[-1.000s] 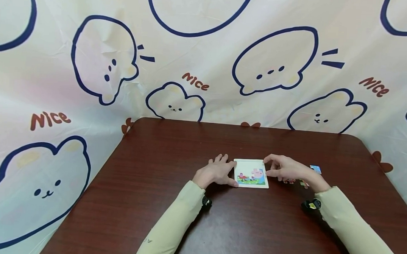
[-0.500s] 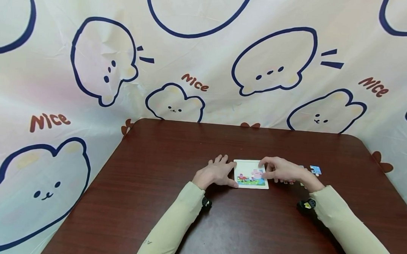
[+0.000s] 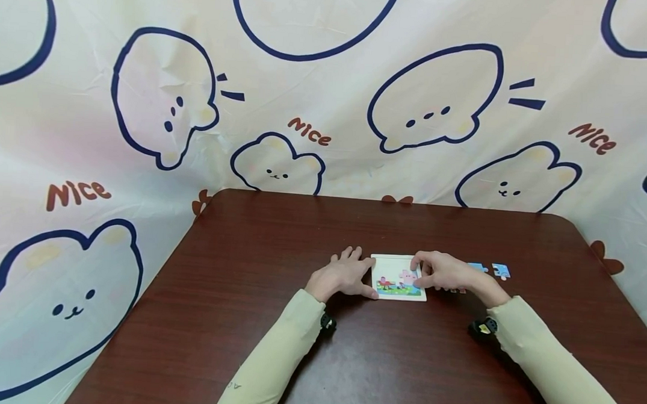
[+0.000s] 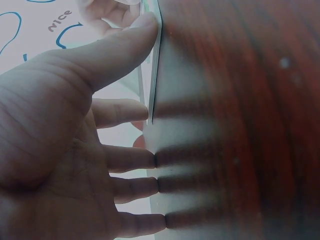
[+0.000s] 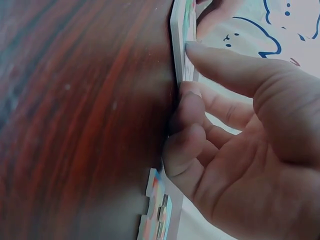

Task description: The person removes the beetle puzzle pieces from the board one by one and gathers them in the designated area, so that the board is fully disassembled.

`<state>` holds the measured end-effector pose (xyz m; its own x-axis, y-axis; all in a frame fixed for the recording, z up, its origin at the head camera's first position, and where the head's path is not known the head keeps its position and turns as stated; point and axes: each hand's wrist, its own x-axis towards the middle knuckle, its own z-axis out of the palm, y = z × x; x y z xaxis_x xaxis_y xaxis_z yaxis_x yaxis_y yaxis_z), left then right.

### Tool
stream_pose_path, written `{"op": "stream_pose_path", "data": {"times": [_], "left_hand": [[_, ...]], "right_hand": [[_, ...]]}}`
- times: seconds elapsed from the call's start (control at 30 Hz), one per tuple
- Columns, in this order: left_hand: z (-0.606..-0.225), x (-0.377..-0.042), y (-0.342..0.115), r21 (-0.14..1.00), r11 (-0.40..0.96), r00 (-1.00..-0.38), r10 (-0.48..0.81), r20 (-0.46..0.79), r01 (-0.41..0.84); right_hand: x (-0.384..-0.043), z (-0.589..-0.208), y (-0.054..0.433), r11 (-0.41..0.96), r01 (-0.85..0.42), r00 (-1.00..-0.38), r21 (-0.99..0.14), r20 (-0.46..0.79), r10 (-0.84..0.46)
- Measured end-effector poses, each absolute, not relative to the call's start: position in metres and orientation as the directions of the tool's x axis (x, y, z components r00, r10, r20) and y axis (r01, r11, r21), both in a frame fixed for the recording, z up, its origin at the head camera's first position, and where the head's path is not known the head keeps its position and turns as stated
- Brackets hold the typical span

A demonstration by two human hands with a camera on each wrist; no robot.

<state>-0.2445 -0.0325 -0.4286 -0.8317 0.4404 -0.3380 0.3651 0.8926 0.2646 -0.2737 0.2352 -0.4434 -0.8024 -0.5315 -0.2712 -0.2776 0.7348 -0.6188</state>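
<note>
Along the right side of the tray [image 3: 390, 266] I have the right grip [image 3: 441, 271], thumb and index touching the tray with a gap between them; whether it pinches anything I cannot tell. My left grip [image 3: 344, 273] is wide, fingers straight and spread, thumb on the tray's near left corner. Joined pieces [image 3: 391, 286] fill the tray's near part, while loose pieces [image 3: 500, 270] lie right of it on the brown counter [image 3: 278, 254]. Behind hangs a cartoon backdrop [image 3: 349, 101].
</note>
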Motion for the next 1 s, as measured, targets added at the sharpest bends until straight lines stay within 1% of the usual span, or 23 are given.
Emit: {"op": "stream_pose_path", "data": {"times": [0.3, 0.47, 1.0], "left_hand": [[-0.4282, -0.2449, -0.033, 0.27, 0.892, -0.832, 0.44, -0.338, 0.362], [-0.4294, -0.2448, -0.0337, 0.285, 0.889, -0.829, 0.444, -0.339, 0.36], [-0.4295, -0.245, -0.0328, 0.271, 0.891, -0.827, 0.444, -0.345, 0.365]], "right_hand": [[-0.2745, -0.4427, 0.2316, 0.759, -0.264, -0.818, -0.595, -0.278, -0.503], [-0.2746, -0.4427, 0.2311, 0.762, -0.274, -0.821, -0.587, -0.27, -0.503], [-0.2696, -0.4375, 0.226, 0.767, -0.309, -0.82, -0.563, -0.25, -0.514]]}}
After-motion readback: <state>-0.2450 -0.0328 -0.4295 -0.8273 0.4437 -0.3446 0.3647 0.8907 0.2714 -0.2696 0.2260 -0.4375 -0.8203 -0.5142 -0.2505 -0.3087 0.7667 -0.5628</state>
